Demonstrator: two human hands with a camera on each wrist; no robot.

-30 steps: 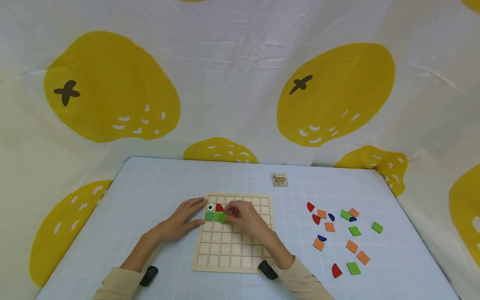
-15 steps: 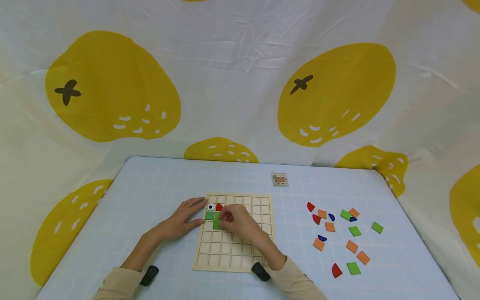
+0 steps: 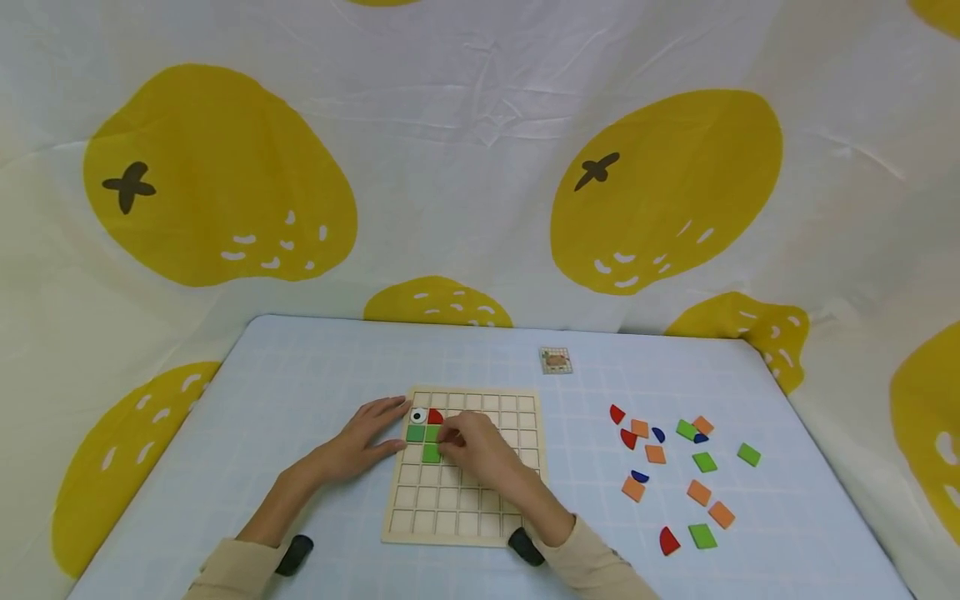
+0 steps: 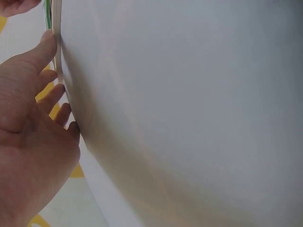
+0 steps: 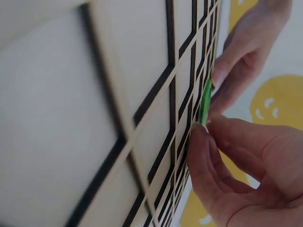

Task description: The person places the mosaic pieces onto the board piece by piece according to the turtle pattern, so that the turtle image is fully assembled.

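Note:
A wooden grid board (image 3: 447, 523) lies on the table. My left hand (image 3: 352, 446) rests at its left edge, fingers spread, with thumb and fingertips touching the frame. My right hand (image 3: 480, 450) pinches the right side of a green square tile (image 3: 431, 453) in the third row, second column; the right wrist view shows that green tile (image 5: 205, 101) tilted at the fingertips. Above it sit a white tile with a black dot (image 3: 417, 416), a red quarter-circle (image 3: 435, 415), a darker green square (image 3: 415, 433) and another green square (image 3: 432, 432), partly covered by my fingers.
Loose tiles lie scattered to the right: orange squares (image 3: 655, 454), green squares (image 3: 703, 536), red quarter-circles (image 3: 669, 542) and blue half-circles (image 3: 640, 477). A small picture card (image 3: 556, 360) lies behind the board. A patterned cloth (image 3: 465, 167) hangs beyond the table's back edge.
My right hand has brought the green tile left and nearer to me, from beside the second row into the third row's second column. The left hand has stayed at the board's edge.

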